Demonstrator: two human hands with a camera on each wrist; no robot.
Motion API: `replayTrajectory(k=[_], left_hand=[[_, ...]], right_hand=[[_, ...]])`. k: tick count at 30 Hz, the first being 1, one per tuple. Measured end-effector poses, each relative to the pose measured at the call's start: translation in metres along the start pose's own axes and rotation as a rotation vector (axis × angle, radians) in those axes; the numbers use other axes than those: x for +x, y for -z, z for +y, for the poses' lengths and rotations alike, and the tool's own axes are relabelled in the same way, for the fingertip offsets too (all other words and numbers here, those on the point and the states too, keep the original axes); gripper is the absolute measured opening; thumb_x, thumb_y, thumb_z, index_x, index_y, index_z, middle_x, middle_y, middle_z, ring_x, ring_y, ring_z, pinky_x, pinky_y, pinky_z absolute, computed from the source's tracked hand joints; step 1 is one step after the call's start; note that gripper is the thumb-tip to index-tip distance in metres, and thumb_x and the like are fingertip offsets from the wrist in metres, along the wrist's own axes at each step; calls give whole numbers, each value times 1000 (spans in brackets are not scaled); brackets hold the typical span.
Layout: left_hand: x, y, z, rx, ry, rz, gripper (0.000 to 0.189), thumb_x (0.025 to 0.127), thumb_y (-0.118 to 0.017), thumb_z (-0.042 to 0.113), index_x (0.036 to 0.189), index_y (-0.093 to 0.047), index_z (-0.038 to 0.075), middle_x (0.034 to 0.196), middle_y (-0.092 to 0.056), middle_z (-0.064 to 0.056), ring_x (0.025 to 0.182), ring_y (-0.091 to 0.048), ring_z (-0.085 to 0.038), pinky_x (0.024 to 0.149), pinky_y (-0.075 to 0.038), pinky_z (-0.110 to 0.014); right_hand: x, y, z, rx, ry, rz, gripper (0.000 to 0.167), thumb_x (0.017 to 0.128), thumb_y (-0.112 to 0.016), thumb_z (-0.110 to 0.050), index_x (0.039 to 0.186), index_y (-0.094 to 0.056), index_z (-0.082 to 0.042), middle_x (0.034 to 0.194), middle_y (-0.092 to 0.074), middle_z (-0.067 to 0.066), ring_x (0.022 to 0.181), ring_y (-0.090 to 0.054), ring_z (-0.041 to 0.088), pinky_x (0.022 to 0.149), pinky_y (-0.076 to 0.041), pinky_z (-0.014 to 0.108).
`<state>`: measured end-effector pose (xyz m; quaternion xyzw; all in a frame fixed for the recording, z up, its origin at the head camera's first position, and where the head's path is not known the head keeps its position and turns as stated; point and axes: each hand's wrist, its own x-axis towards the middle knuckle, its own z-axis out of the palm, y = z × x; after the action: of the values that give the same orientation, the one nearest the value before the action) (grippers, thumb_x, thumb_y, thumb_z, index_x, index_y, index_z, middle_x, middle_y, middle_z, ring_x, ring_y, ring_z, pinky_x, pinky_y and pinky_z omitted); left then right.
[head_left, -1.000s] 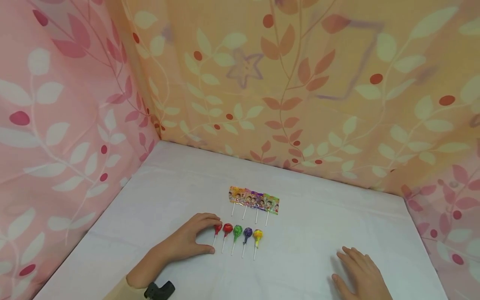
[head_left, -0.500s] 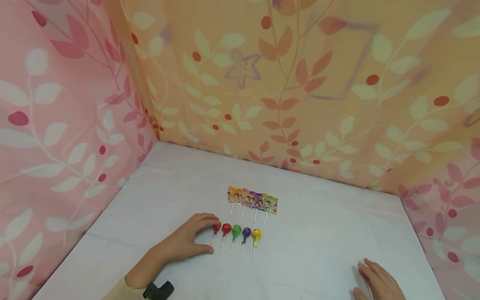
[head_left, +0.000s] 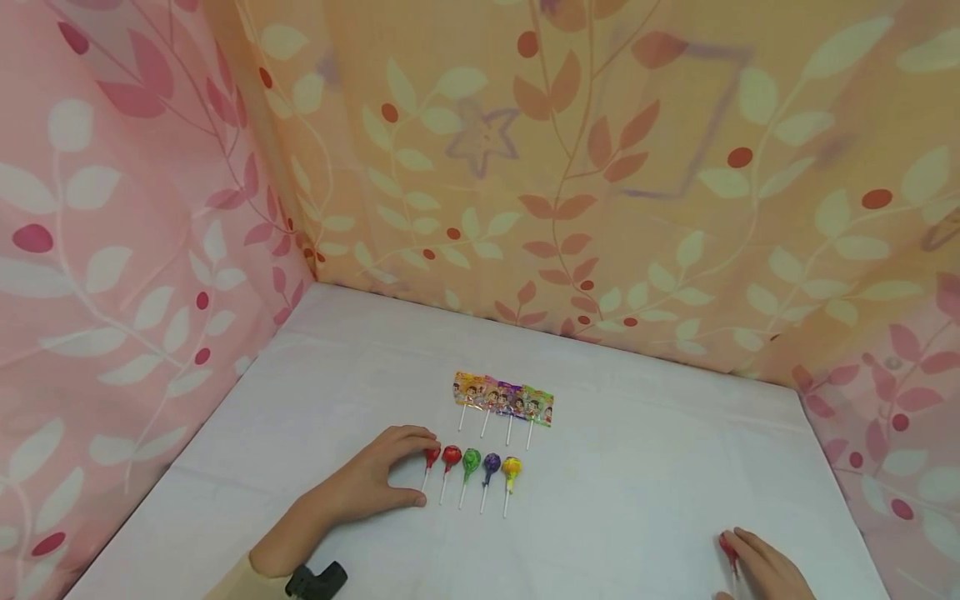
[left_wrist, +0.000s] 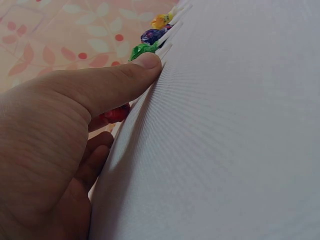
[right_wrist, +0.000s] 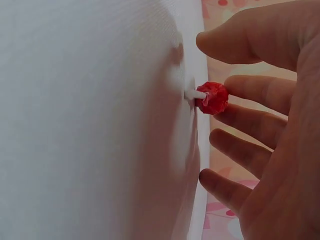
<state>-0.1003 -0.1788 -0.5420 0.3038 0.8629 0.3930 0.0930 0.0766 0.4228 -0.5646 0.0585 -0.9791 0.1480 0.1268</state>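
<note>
In the head view, several lollipops with bare sticks lie in a row on the white table: a red lollipop (head_left: 432,457) at the left end, another red lollipop (head_left: 452,456), a green lollipop (head_left: 471,459), a purple lollipop (head_left: 491,464) and a yellow lollipop (head_left: 512,468). My left hand (head_left: 375,482) curves beside the leftmost one, fingertips at its head and thumb by its stick. At the lower right, my right hand (head_left: 768,571) is next to a separate red lollipop (right_wrist: 214,98). Its fingertips touch the candy's head, while the thumb stands apart in the right wrist view.
Behind the row lie several lollipops in printed wrappers (head_left: 502,398), side by side. A white cloth covers the table (head_left: 637,450). Leaf-patterned curtains (head_left: 480,183) rise at the back and both sides.
My right hand has moved right and toward the lower edge, and the red lollipop by its fingers has come into sight. The left hand and the row stay nearly the same.
</note>
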Motion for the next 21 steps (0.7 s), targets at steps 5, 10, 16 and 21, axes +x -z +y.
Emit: replayTrajectory(k=[5, 10, 16, 21], left_hand=[[-1, 0, 1, 1, 2, -1, 74, 85, -97, 38, 150, -63, 35, 159, -50, 13, 150, -45, -22, 121, -44, -57], [-1, 1, 0, -1, -4, 1, 74, 84, -97, 39, 150, -63, 35, 160, -50, 13, 151, -44, -22, 122, -42, -57], [0, -1, -1, 10, -18, 8, 74, 85, -96, 41, 151, -63, 34, 160, -50, 12, 150, -45, -23, 121, -43, -57], [0, 0, -1, 9, -25, 11, 75, 84, -97, 40, 150, -63, 35, 160, -51, 11, 151, -45, -23, 122, -42, -57]], right_hand=[[-1, -1, 8, 49, 79, 53, 97, 60, -106, -29, 147, -62, -33, 124, -68, 17, 117, -50, 0, 96, -9, -6], [-1, 3, 11, 72, 92, 23, 117, 54, -108, -34, 152, -47, -57, 124, -65, 15, 120, -31, -20, 95, -34, 2], [-1, 7, 2, -42, -93, -138, 89, 72, -101, -51, 136, -66, 1, 132, -66, 21, 113, -62, 37, 87, -61, 43], [2, 6, 3, -65, -48, -109, 86, 69, -103, -46, 130, -68, 3, 129, -70, 21, 108, -65, 44, 81, -56, 33]])
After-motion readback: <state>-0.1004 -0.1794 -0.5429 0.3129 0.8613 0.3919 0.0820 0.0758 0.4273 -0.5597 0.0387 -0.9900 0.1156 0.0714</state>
